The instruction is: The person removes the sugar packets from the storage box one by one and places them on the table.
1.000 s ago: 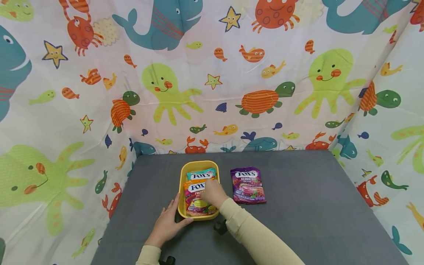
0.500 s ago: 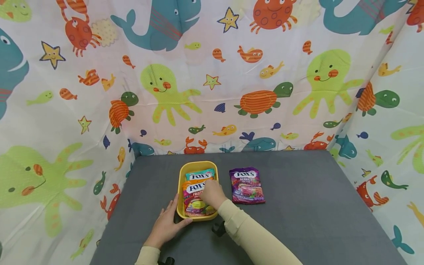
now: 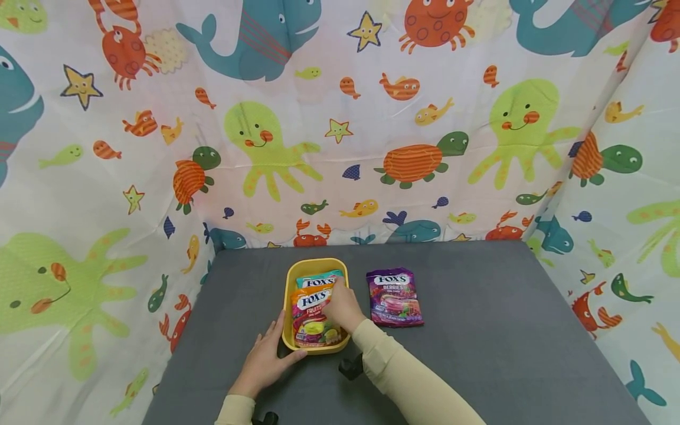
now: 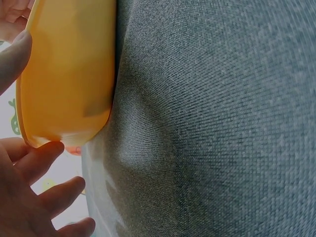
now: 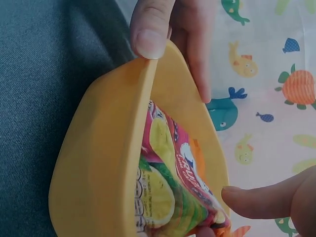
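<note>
A yellow container (image 3: pixel 287 330) stands on the table with a teal Fox's candy bag (image 3: pixel 313 282) at its far end. An orange-topped Fox's fruit candy bag (image 3: pixel 310 319) lies nearer, overlapping the teal one. My left hand (image 3: pixel 262 361) touches the container's near left corner, thumb at the front rim and spread fingers along the left side. My right hand (image 3: pixel 342 307) reaches over the container's right side onto the fruit bag. Its thumb (image 5: pixel 261 200) is straight, the tip by the bag's edge; its other fingers are mostly out of the right wrist view.
A purple Fox's berries candy bag (image 3: pixel 395 298) lies flat to the right of the container. The grey table (image 3: pixel 478 330) is enclosed at the back and sides by a curtain (image 3: pixel 361 118) printed with sea animals.
My right hand's index finger has stretched out toward the teal bag, and the fruit bag has turned slightly. The left hand holds its place at the corner; the whole view shifts a little.
</note>
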{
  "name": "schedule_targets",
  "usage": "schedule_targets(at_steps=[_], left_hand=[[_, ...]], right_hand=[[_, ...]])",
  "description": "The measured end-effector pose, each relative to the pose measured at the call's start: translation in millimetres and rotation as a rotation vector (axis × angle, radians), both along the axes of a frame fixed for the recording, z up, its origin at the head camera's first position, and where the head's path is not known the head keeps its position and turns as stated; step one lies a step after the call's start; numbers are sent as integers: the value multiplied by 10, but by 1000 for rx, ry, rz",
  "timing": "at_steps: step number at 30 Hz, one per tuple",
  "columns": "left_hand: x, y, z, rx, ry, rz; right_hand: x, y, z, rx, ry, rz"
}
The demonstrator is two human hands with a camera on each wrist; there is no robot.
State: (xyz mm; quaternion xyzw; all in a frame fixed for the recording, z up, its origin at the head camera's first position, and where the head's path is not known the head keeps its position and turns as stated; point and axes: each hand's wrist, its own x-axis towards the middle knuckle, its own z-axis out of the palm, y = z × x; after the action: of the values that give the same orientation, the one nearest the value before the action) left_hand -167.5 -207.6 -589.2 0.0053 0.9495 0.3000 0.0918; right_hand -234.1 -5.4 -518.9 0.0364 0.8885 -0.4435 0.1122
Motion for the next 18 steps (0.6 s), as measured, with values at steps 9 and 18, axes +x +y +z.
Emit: schedule_targets(at_steps=[9,18], left_hand=[[-5,10,2,-6,3,2],[-2,2,17,-16,15,-14]], right_hand=[[-15,59,57,-31,8,41],[-3,36,35,-101,-4,131]])
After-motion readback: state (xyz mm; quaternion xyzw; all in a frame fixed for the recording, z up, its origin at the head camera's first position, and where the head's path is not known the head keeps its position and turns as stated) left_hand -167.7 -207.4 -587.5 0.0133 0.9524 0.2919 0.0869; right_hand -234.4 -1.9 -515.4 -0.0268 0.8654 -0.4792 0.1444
